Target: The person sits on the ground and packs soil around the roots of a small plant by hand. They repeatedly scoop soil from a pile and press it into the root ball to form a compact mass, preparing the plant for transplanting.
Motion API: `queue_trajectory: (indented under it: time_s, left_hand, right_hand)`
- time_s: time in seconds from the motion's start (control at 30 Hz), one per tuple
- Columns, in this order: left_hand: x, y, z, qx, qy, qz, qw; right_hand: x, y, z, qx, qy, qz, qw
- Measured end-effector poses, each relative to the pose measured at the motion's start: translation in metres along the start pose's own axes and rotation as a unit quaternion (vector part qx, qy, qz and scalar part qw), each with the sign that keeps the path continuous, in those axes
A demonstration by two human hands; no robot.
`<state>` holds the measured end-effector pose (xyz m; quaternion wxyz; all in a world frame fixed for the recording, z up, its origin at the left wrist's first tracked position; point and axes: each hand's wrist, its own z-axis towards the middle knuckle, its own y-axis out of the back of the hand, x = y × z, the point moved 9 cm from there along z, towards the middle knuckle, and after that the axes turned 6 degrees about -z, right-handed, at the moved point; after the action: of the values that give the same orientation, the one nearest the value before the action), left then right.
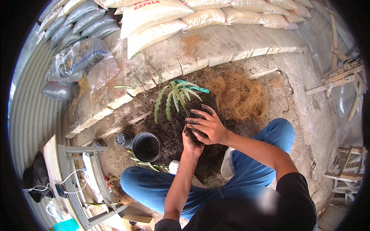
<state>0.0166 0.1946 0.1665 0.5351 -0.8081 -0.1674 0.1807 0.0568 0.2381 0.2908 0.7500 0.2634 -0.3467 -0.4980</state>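
Note:
Between my hands is the dark, soil-covered root ball (194,137) of a green plant (176,95) with long, notched leaves, which tips away from me to the far left. My left hand (192,145) cups the clump from below, its fingers mostly hidden. Over the top and right side curl the soil-stained fingers of my right hand (210,126). Loose dark soil (169,134) is heaped beneath them. Just behind the plant, a teal tool (198,89) lies on the soil, partly covered by leaves; its working end is hidden.
Brown coir fibre (241,96) is piled to the right. A black pot (147,147) and a smaller pot (123,140) sit left of the soil. Stacked sacks (204,18) line the back behind a concrete ledge (160,67). A grey stool (73,161) stands at left, a wooden frame (339,81) at right.

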Motion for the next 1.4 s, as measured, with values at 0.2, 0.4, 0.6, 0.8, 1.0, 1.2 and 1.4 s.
queue_trajectory:
  time_s: [0.2, 0.4, 0.6, 0.8, 1.0, 1.2, 1.4]
  left_hand:
    - [0.000, -0.006, -0.007, -0.036, -0.003, 0.006, 0.999]
    - [0.001, -0.003, -0.008, -0.036, 0.011, -0.022, 0.999]
    - [0.010, 0.011, 0.001, -0.016, -0.017, -0.033, 0.999]
    - [0.011, 0.018, 0.003, -0.040, -0.021, -0.009, 0.999]
    - [0.008, -0.012, -0.007, -0.033, 0.008, -0.035, 0.999]
    - [-0.022, 0.019, 0.011, 0.002, -0.044, -0.097, 0.994]
    - [-0.022, -0.027, -0.003, 0.094, -0.009, -0.126, 0.988]
  right_hand:
    - [0.009, 0.011, 0.007, -0.001, -0.029, 0.014, 0.999]
    - [0.007, 0.001, 0.002, -0.010, -0.010, -0.014, 1.000]
    - [0.000, 0.001, -0.014, -0.067, 0.025, 0.007, 0.997]
    - [-0.002, -0.003, -0.016, -0.073, 0.013, 0.016, 0.997]
    - [-0.011, -0.006, 0.000, 0.032, -0.026, 0.091, 0.995]
    - [-0.048, -0.025, -0.003, 0.063, -0.264, 0.242, 0.932]
    - [-0.068, -0.089, -0.046, 0.086, -0.277, 0.475, 0.831]
